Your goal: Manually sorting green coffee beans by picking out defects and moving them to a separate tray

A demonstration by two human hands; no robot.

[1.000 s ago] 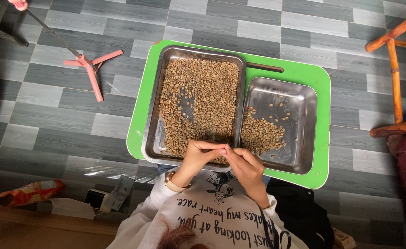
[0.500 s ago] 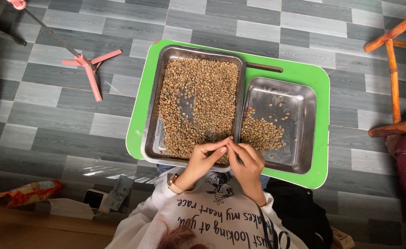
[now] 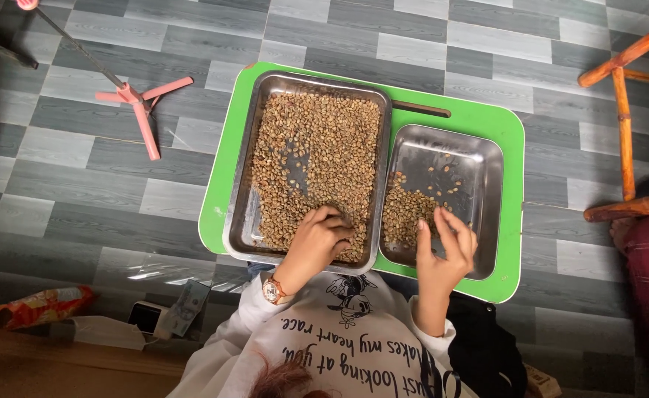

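On a green table (image 3: 512, 147) over grey tiles, the left hand (image 3: 317, 239) pinches beans in the full left tray (image 3: 245, 184), while the right hand (image 3: 446, 247), fingers spread, hovers over the sparsely filled right tray (image 3: 486, 169).

Pink tripod stand (image 3: 137, 107), orange wooden chair (image 3: 629, 110), white face mask (image 3: 103, 332) — grey tiled floor (image 3: 81, 191)

Home floor workspace: grey tile floor (image 3: 103, 177), low green table (image 3: 512, 191), wooden chair (image 3: 626, 133) w/ pink tripod (image 3: 137, 103) nearby
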